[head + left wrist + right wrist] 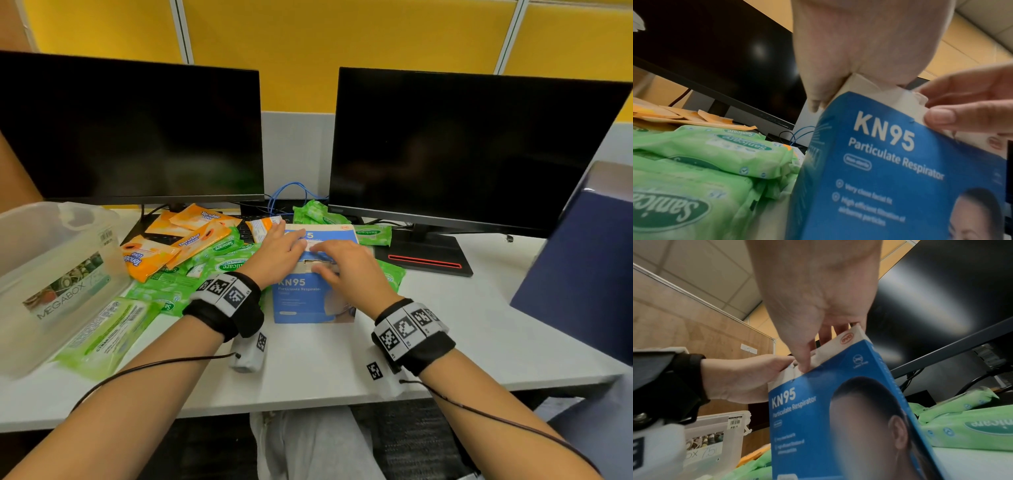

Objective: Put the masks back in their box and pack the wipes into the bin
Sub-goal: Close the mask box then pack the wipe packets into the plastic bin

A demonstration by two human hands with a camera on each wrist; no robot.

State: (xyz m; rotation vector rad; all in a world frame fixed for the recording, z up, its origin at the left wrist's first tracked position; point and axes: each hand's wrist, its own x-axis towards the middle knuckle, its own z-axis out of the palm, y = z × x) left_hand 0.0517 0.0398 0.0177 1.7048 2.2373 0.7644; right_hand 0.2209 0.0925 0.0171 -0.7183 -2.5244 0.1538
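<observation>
A blue KN95 mask box (pixel 308 298) stands upright on the white desk (pixel 308 359) in front of me. My left hand (pixel 281 253) lies over its top flap with straight fingers and presses down, palm (pixel 859 40) on the left corner. My right hand (pixel 342 263) pinches the flap's front edge, thumb (pixel 939 116) on the front and fingers over the top. The masks themselves are hidden. Green wipe packs (pixel 226 265) and orange wipe packs (pixel 191 240) lie heaped left of the box. A clear plastic bin (pixel 51 274) stands at far left.
Two dark monitors (pixel 130 130) (pixel 472 147) stand behind, with a black stand base (pixel 424 257) right of the box. More green packs (pixel 373 234) lie behind and right of the box. A large green wipe pack (pixel 106 335) leans against the bin. A dark blue chair (pixel 582 274) is at right.
</observation>
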